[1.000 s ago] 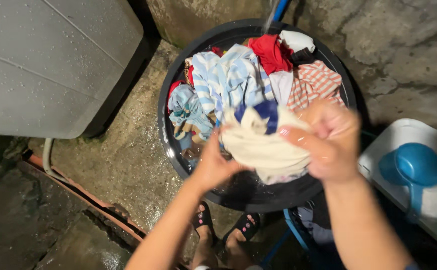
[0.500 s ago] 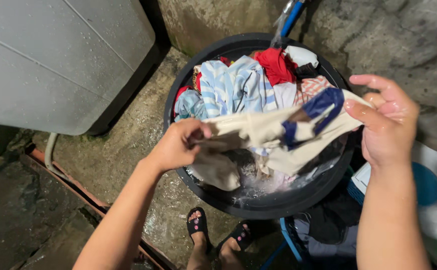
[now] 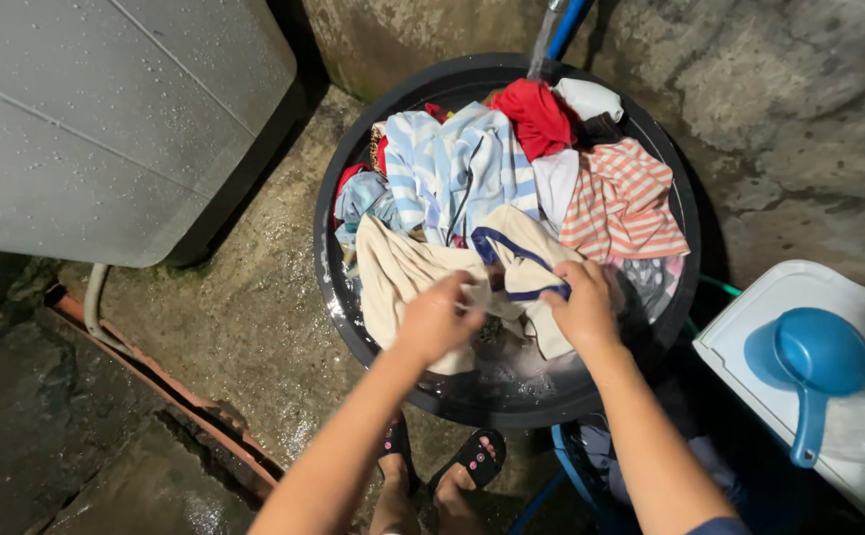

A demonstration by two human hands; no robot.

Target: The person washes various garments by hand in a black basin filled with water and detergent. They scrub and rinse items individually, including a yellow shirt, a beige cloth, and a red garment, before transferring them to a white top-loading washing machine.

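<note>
1. The fingertips of the left hand (image 3: 439, 319) and right hand (image 3: 581, 302) are buried in the folds of the wet cream garment with navy trim (image 3: 422, 272).
2. The round black plastic basin (image 3: 348, 307) hides its bottom under heaped laundry.
3. The blue plastic scoop (image 3: 816, 359) sits on a white lid (image 3: 749, 332) cut off by the right edge.
4. The grey metal cabinet (image 3: 105, 119) runs past the top-left corner.
</note>
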